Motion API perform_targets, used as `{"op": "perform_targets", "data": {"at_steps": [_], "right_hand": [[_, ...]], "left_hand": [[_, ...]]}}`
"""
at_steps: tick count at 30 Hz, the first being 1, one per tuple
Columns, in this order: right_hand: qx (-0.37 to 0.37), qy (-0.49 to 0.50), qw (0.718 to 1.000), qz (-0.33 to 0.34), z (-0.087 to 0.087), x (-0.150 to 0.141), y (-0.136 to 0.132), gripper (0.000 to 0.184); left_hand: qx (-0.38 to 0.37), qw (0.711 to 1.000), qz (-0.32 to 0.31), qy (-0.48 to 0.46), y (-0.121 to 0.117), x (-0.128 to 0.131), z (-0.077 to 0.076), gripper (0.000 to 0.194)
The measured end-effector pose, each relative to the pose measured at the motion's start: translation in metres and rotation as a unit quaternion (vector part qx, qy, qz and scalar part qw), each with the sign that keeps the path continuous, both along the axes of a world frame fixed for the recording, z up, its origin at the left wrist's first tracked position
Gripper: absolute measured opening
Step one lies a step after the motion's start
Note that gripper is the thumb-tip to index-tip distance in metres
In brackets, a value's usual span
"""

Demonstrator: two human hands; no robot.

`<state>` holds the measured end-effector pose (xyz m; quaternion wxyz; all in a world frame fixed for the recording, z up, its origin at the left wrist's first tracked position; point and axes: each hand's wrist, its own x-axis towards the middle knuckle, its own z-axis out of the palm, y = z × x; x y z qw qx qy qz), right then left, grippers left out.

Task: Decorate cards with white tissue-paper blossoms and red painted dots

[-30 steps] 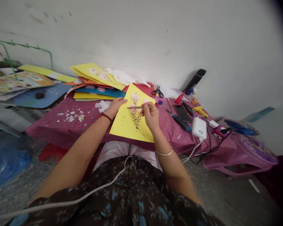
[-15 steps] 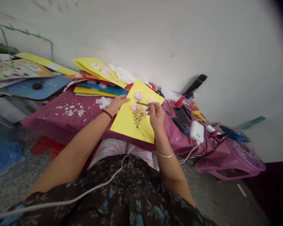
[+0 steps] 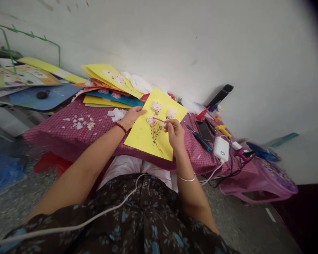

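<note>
My left hand (image 3: 133, 117) grips the left edge of a yellow sheet of paper (image 3: 140, 135), thumb on top and fingers underneath. The sheet is tilted up off the table edge and bears painted stems, small dark leaves and several fluffy white flowers (image 3: 156, 106) flecked with red. In my right hand (image 3: 176, 133) a thin brown stick (image 3: 160, 120), perhaps a brush or pencil, is pinched between thumb and fingers. Its tip points left at the lower-left flower; whether it touches cannot be made out. My fingers partly hide another flower beside the stick.
A checked red cloth (image 3: 103, 141) covers the table. White paper scraps (image 3: 81, 123) and stacked coloured cards (image 3: 111, 81) lie left. To the right are a blue-handled tool (image 3: 202, 141), a phone (image 3: 204, 130), a white power bank (image 3: 221, 148) with cables and a yellow glue gun (image 3: 224, 130). A pink stool (image 3: 257, 194) stands beyond.
The stick's tip has shifted from the sheet's left part to the lower-left flower, and my right hand has moved slightly right. My left hand keeps its hold; the sheet has turned a little.
</note>
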<state>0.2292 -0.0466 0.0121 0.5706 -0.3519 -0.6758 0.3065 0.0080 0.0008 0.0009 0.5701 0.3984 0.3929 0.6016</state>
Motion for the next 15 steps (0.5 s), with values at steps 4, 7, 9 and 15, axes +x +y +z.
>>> {"op": "perform_targets", "data": {"at_steps": [4,7,9,15], "right_hand": [[0.015,0.001,1.0,-0.014,-0.002,0.0,0.002,0.025],[0.013,-0.007,1.0,-0.002,-0.003,0.001,0.002,0.028],[0.025,0.011,1.0,-0.01,-0.003,0.004,0.002,0.028],[0.046,0.067,0.995,-0.057,-0.004,0.014,0.002,0.022]], "left_hand": [[0.001,1.0,0.001,-0.002,0.0,-0.001,0.0,0.015],[0.001,1.0,0.0,-0.003,0.0,-0.001,0.0,0.015],[0.001,1.0,0.0,-0.006,0.0,-0.001,0.0,0.015],[0.001,1.0,0.004,-0.016,0.0,-0.002,0.001,0.016]]}}
